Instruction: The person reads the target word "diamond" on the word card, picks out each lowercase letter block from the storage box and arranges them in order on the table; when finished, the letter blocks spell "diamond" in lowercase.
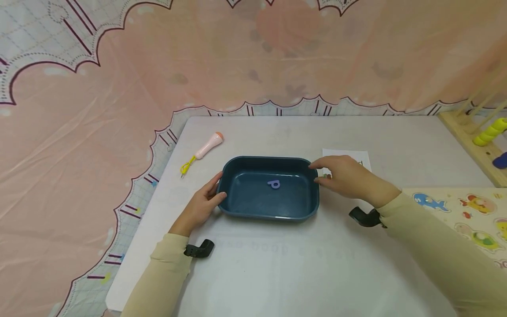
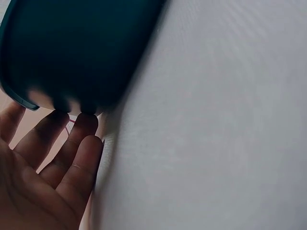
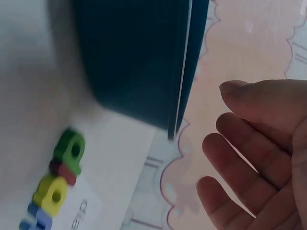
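Note:
A dark blue-green rectangular basin (image 1: 269,211) rests on the white table, a small purple letter piece (image 1: 273,184) lying on its floor. At the basin's left end, my left hand (image 1: 200,207) grips it with the thumb over the rim; its fingertips (image 2: 86,122) lie against the outer wall. My right hand (image 1: 348,178) hovers at the right end, thumb and fingers spread apart. Its fingers (image 3: 225,151) show a gap from the basin wall in the right wrist view, with nothing between them.
A white card (image 1: 344,154) lies behind my right hand, with green (image 3: 68,149), red, yellow (image 3: 50,195) and blue letter pieces beside it. A pink-handled tool with a yellow end (image 1: 208,145) lies back left. On the right are a wooden bead frame (image 1: 467,145) and a sticker-patterned board (image 1: 439,215).

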Demonstrator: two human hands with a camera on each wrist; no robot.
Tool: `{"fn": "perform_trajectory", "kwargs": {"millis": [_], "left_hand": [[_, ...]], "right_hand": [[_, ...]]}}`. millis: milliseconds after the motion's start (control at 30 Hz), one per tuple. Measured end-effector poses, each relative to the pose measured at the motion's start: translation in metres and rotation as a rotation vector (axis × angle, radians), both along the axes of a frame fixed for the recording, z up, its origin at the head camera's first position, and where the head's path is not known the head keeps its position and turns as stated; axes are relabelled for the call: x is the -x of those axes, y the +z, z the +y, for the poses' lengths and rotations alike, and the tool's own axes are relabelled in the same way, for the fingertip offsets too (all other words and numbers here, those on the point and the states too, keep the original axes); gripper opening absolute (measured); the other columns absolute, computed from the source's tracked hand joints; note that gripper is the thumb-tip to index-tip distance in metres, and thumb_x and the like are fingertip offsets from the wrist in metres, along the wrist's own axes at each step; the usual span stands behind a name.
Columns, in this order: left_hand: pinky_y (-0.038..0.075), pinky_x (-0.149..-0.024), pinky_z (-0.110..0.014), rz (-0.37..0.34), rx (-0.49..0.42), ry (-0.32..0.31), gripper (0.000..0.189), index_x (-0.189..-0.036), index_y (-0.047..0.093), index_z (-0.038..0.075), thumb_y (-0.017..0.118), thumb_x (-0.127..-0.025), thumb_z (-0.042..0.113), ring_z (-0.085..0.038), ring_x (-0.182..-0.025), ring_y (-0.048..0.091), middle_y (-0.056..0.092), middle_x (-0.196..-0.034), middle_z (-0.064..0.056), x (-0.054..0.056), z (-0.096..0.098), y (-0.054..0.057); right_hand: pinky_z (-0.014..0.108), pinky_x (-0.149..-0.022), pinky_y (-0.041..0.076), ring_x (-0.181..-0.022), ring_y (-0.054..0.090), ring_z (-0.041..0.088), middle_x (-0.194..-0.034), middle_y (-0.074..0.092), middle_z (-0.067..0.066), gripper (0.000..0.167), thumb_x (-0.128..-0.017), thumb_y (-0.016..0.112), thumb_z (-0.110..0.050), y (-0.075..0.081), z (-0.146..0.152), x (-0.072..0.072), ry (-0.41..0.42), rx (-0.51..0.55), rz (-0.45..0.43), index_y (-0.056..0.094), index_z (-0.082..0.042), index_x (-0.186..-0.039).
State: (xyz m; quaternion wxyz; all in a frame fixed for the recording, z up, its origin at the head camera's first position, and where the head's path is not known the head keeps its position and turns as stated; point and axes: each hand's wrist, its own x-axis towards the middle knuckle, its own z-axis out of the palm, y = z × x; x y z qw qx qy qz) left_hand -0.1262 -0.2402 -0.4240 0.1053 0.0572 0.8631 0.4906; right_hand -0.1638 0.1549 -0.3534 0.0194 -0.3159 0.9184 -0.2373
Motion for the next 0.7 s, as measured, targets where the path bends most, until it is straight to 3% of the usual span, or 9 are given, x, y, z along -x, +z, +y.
{"fn": "perform_trajectory", "kwargs": {"millis": [500, 567, 700], "left_hand": [[0.033, -0.111, -0.051, -0.008, 0.008, 0.006, 0.066, -0.160, 0.027, 0.021, 0.058, -0.103, 0.026, -0.032, -0.141, 0.039, 0.039, -0.154, -0.021, -0.002, -0.001, 0.000], [0.033, -0.111, -0.051, -0.003, 0.007, 0.005, 0.066, -0.160, 0.027, 0.021, 0.058, -0.103, 0.025, -0.032, -0.141, 0.040, 0.039, -0.154, -0.021, -0.002, -0.001, 0.000], [0.034, -0.110, -0.051, 0.003, 0.004, 0.005, 0.065, -0.160, 0.027, 0.021, 0.058, -0.103, 0.025, -0.032, -0.141, 0.039, 0.038, -0.154, -0.020, -0.002, -0.001, 0.000]], "right_hand": [[0.047, -0.102, 0.046, -0.124, 0.058, 0.031, -0.133, 0.063, 0.016, 0.040, -0.095, 0.069, -0.010, -0.019, -0.056, 0.008, 0.155, -0.011, -0.075, 0.063, 0.002, -0.132], [0.044, -0.099, 0.049, -0.116, 0.063, 0.027, -0.133, 0.063, 0.015, 0.042, -0.095, 0.069, -0.012, -0.020, -0.061, 0.008, 0.157, -0.030, -0.088, 0.061, 0.001, -0.134], [0.034, -0.079, 0.054, -0.081, 0.064, 0.015, -0.129, 0.065, 0.017, 0.046, -0.096, 0.069, -0.015, -0.022, -0.071, 0.010, 0.162, -0.068, -0.094, 0.059, 0.002, -0.137]]}}
